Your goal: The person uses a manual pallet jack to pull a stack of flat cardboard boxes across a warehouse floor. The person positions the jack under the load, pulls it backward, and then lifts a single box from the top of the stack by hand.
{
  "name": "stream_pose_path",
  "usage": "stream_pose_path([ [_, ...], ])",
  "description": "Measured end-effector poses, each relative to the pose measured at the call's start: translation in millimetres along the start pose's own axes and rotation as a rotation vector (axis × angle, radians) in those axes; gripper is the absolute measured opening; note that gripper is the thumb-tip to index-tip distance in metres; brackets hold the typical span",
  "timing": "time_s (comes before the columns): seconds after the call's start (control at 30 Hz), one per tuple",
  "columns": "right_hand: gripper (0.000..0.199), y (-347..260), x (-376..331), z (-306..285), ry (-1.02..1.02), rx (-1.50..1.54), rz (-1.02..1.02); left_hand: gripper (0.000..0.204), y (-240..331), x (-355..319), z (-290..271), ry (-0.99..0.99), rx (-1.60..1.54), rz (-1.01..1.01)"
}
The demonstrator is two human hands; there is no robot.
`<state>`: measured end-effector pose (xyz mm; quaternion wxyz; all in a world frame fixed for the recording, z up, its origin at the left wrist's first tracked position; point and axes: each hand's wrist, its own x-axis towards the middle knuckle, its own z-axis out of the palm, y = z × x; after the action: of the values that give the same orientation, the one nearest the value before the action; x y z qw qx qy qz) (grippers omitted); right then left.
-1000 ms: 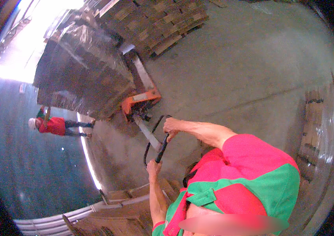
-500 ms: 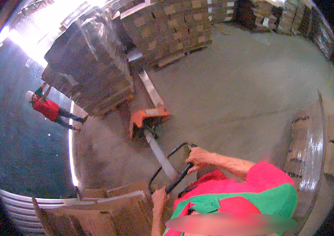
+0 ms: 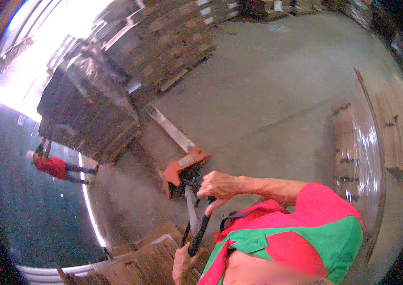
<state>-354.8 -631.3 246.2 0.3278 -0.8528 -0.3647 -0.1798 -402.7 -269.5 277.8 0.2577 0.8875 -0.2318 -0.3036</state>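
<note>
A pallet jack with an orange body [image 3: 182,166] stands on the floor in front of me. One of its pale forks [image 3: 170,127] points away to the far left. My left hand [image 3: 186,262] is closed around the lower end of the black handle loop [image 3: 198,233]. Higher up, my right hand [image 3: 216,186] wraps over the other end of that loop. Beyond the jack stands a tall wrapped pallet load [image 3: 87,104]; whether a fork reaches under it I cannot tell. A co-worker in red [image 3: 52,166] has raised arms against the load's left side.
Stacked cartons on a pallet [image 3: 168,42] stand behind the wrapped load. Flat cardboard bundles [image 3: 346,147] lie at the right, partly under shiny film. More cardboard [image 3: 135,266] is close at the lower left. A dark wall [image 3: 44,218] runs along the left, and concrete floor [image 3: 268,85] spreads ahead.
The handle and my hands have swung relative to the jack, and the right hand sits farther left. The jack's body and fork have turned in view; the loads have shifted left.
</note>
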Motion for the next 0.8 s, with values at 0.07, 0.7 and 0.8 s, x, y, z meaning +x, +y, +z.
stream_pose_path([
  [0.07, 0.058, 3.3, -12.8, -21.0, 0.092, -0.061, 0.041, 0.037, 37.1, 3.6, 6.1, -0.152, -0.109, -0.111],
  [0.7, 0.070, 169.0, -160.1, -223.9, 0.498, 0.085, 0.446, 0.038, 390.3, 191.0, 176.0, 0.027, -1.012, -0.036],
  [0.8, 0.079, 220.2, -224.1, -264.8, 0.443, 0.082, 0.546, 0.044, 416.1, 262.1, 202.5, 0.024, -1.230, -0.058],
])
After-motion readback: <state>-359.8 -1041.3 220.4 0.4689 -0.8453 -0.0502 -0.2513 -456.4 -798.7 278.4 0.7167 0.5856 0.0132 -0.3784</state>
